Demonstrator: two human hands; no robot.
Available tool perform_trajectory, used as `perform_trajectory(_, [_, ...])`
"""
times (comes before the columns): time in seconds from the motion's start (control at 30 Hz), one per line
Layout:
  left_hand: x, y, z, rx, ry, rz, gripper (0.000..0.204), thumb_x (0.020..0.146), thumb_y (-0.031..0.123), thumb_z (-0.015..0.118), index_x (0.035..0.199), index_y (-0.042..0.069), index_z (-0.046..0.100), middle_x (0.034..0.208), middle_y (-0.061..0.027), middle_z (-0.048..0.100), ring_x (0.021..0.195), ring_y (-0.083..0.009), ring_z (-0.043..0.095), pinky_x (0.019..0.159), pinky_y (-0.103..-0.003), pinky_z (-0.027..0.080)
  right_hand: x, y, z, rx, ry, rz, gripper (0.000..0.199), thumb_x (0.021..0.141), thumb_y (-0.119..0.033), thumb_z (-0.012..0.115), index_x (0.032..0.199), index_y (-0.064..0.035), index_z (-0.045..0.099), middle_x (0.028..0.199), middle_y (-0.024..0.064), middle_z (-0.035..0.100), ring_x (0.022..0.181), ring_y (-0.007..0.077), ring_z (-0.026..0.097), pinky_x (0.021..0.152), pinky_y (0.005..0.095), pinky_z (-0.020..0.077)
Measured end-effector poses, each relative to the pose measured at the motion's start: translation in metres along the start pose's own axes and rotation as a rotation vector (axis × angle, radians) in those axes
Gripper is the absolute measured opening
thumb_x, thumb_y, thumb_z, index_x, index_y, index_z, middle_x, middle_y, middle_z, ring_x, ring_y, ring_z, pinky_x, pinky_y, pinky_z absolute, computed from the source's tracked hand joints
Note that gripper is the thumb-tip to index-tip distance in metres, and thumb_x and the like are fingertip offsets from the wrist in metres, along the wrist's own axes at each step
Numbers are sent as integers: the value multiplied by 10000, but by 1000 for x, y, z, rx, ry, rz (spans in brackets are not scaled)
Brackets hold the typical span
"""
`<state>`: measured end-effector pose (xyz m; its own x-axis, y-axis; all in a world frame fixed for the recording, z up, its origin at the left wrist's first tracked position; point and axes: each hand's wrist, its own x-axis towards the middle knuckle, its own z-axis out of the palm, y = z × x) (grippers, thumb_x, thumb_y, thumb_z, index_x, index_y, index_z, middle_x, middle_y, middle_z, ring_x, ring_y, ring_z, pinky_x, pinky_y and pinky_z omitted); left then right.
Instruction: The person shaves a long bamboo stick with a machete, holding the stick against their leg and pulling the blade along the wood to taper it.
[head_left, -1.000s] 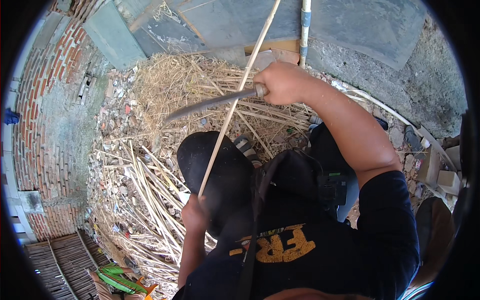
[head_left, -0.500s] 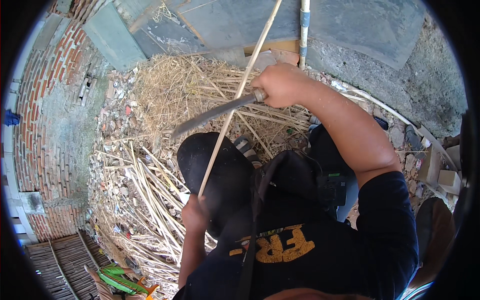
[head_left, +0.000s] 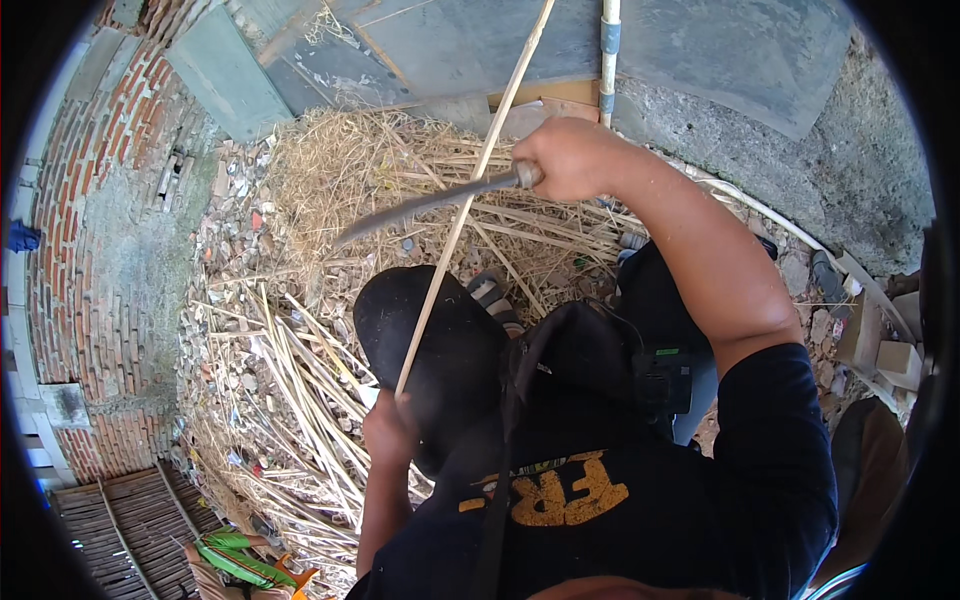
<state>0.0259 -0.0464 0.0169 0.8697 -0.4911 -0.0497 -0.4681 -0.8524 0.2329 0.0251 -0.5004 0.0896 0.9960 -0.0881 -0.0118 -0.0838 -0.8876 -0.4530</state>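
Note:
My left hand [head_left: 388, 430] is closed around the lower end of a long, pale bamboo strip [head_left: 438, 275], which slants up past my dark-clad knee [head_left: 400, 320] and out of the top of the view. My right hand [head_left: 572, 160] grips the handle of a machete [head_left: 420, 203]. Its dark, slightly curved blade points left and crosses the strip above the knee. Whether the edge touches the strip, I cannot tell. Below the blade, a foot in a striped sandal [head_left: 492, 294] shows beside the knee.
Beyond my knee lies a heap of fine shavings [head_left: 320, 165]. Long split strips [head_left: 300, 385] cover the rubble at left. A brick wall [head_left: 100, 270] stands left, with a pipe [head_left: 609, 60] and grey panels [head_left: 470, 45] ahead. Wooden blocks [head_left: 898, 362] lie at right.
My right hand and the machete have shifted slightly up along the strip, away from my left hand. The strip's far end has tipped a little left. My left hand stays in place.

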Motion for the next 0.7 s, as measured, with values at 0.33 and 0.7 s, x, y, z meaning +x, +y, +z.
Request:
perform_trajectory(0.33, [2, -6, -2, -54, 20, 33, 192, 951, 191, 571, 865, 22, 545, 663, -247, 610, 631, -473, 612, 566, -535, 470, 22, 46, 13, 165, 111, 157, 223, 741, -167, 676, 908, -23, 649, 820, 175, 667, 824, 343, 657, 751, 434, 510])
perform_trajectory(0.7, [7, 6, -6, 34, 49, -17, 237, 960, 235, 569, 848, 28, 542, 649, -243, 608, 640, -476, 618, 562, -534, 474, 28, 66, 23, 42, 125, 162, 331, 739, -177, 656, 1042, -45, 676, 842, 197, 687, 830, 365, 664, 786, 447, 519])
